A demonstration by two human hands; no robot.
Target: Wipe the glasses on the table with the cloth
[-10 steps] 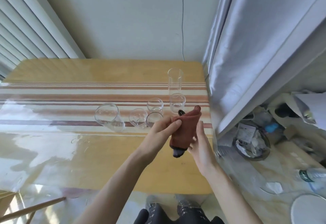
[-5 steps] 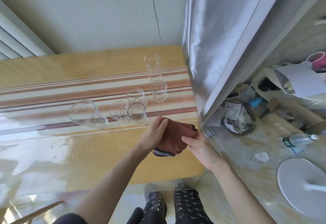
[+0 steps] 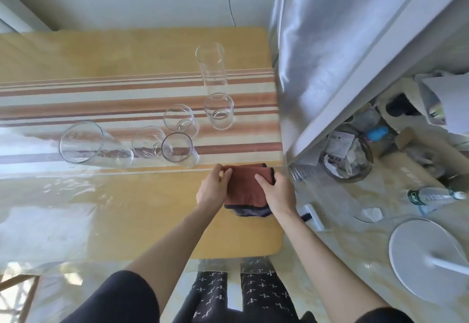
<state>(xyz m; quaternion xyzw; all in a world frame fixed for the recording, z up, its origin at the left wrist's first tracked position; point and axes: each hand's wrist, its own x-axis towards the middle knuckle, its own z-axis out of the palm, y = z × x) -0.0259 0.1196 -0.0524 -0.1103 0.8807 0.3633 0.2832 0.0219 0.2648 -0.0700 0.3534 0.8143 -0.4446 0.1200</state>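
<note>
Two hands hold a red cloth on the table.

The left hand (image 3: pixel 212 188) and right hand (image 3: pixel 278 194) both pinch the folded cloth (image 3: pixel 245 188) flat on the table (image 3: pixel 127 208), just below the glasses (image 3: pixel 177 144). No writing is readable.

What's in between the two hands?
In the head view, the reddish-brown cloth lies between the left hand and the right hand, folded on the table; both hands touch it.

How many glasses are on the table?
6: tall cylinder at the back, round glass before it, three small ones clustered centre, wide glass leftmost. None looks hidden.
</note>
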